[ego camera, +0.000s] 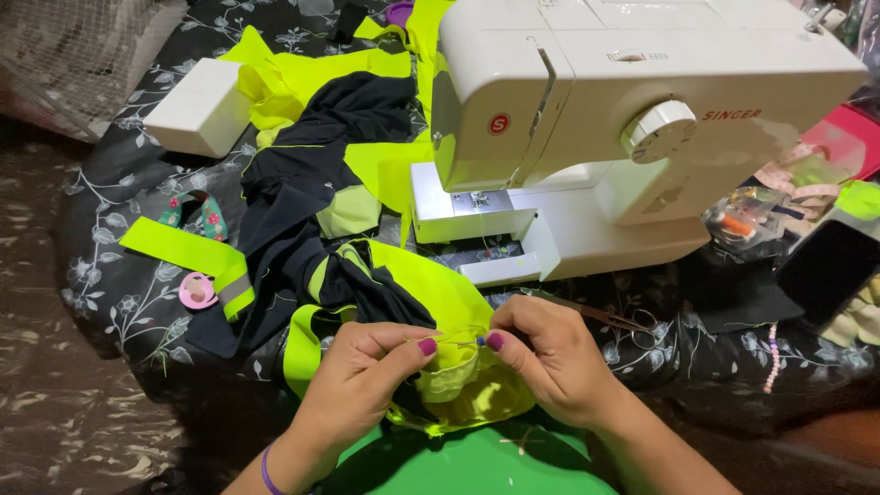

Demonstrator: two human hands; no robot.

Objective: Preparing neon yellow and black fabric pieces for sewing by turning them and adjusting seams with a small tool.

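Floral cloth (119, 293), sewing machine (632, 137), scissors (605, 316)

We count one white sewing machine (587, 119) beyond our two hands. One pair of scissors (600, 316) lies just right of them.

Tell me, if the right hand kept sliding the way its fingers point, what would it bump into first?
The right hand points leftward, so it would likely meet the left hand first, with only the pinched neon-yellow fabric between them. Depth is hard to judge from this view.
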